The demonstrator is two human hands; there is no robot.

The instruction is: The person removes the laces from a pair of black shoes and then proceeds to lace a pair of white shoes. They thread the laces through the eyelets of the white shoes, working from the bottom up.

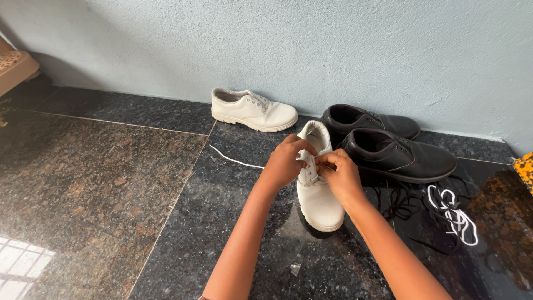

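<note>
Polished dark granite floor (100,183) carries everything here, with a pale blue plastered wall (333,50) behind. Far to the left of the fingers and beyond them, a white lace-up leather shoe (252,110) lies alone against the wall, toe pointing right, its eyelets seemingly bare. A loose white shoelace (233,160) trails across the floor from just left of the fingers, which suggests it is being fed in from that side.

The left hand (286,161) curls over the side of a second white leather shoe (315,186), fingers (302,145) clenched on the upper near the eyelets, apparently to steady it. That shoe stands on the floor directly under both hands, heel toward the wall and toe toward the person, so the eyelet rows face up within easy reach. The right hand (340,173) meets it from the other side, fingers (325,162) pinched together at the lacing area; they seem to grip the lace end, though the lace itself is too small to make out between them.

Just right of the fingers, a pair of black leather shoes (397,150) sits side by side near the wall. Nearer than these, loose black laces (397,203) lie on the floor, and farther right a bundled white lace (458,216).
</note>
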